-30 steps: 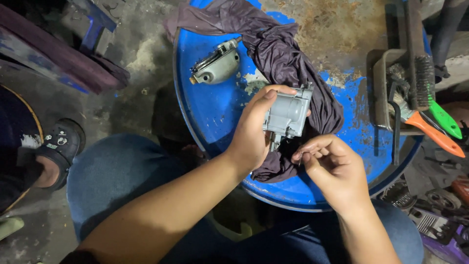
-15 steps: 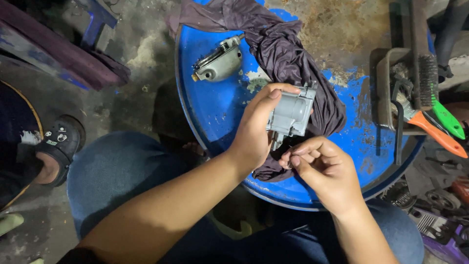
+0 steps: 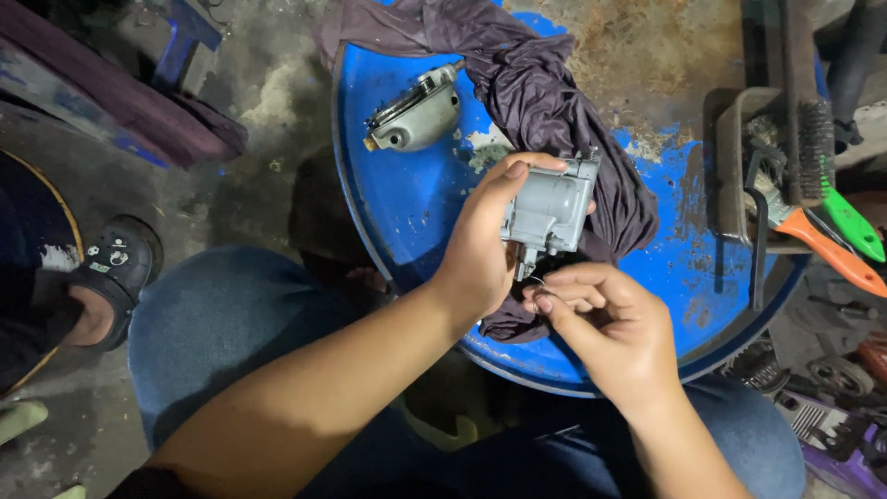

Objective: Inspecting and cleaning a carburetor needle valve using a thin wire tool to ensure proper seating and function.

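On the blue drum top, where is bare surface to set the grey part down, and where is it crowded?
Bare blue drum top lies between the grey cover, the dark cloth and the left hand holding the grey part. A smaller patch lies between cloth and tool tray. Right edge is crowded with brushes. Right hand is at the near rim.

We see a grey cast-metal part (image 3: 552, 208) with a matt, slightly grainy finish in our left hand (image 3: 480, 254). A similar dull metal cover (image 3: 416, 115) lies on the blue drum top (image 3: 416, 203), whose paint looks smooth but is worn to rough brown rust further back. The dark cloth (image 3: 545, 102) is soft, creased and matt. The brushes (image 3: 822, 222) have glossy orange and green plastic handles.
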